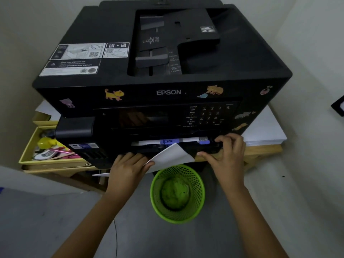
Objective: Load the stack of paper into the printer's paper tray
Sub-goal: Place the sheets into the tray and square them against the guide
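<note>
Head view. Printer (163, 75): black, on wooden counter (264, 151). Paper stack (171, 157): at tray slot (173, 144), tilted, long axis pointing inward. Left hand (128, 166): grip clamped on paper's near-left edge, nearer. Right hand (227, 151): fingers curled on the slot's right rim, beside the paper.

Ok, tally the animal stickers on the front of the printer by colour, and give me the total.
Stickers on the printer front, as far as they can be made out:
Yellow or orange: 3
Purple: 1
Blue: 1
Grey: 1
Pink: 1
Total: 7
</note>
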The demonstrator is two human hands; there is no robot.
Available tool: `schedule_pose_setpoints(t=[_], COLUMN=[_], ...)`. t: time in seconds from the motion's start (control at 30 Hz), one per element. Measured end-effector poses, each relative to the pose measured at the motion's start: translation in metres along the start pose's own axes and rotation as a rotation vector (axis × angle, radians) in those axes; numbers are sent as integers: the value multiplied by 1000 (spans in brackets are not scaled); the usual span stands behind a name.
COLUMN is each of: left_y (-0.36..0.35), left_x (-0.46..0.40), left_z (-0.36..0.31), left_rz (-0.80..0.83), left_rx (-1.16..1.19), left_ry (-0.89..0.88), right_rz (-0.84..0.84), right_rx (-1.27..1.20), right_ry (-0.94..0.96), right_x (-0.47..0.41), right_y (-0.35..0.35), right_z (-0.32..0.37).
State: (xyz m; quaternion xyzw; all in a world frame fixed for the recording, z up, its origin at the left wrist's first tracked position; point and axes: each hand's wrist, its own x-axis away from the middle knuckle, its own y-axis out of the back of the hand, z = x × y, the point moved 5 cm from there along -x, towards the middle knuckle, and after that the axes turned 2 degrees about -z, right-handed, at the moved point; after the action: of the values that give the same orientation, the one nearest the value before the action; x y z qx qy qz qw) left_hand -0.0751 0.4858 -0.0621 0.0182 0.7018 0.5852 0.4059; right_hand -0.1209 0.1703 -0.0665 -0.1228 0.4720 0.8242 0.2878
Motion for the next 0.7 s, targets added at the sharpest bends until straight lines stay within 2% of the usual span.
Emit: schedule_pose_setpoints(t=[0.17,0.3,0.7], left_y=[-6,-11,-14], left_x=[0,0,-2], left_z=[3,3,3], left_rz=[-9,-16,-5], left_rx=[11,22,26], left_ry=[33,57,89], right_rz=[68,53,72], right_rx=[-58,-55,141], right_ry=[46,71,72], right_x=[-8,-9,-18], right_y=[-2,-2,3], right_z=[2,4,11])
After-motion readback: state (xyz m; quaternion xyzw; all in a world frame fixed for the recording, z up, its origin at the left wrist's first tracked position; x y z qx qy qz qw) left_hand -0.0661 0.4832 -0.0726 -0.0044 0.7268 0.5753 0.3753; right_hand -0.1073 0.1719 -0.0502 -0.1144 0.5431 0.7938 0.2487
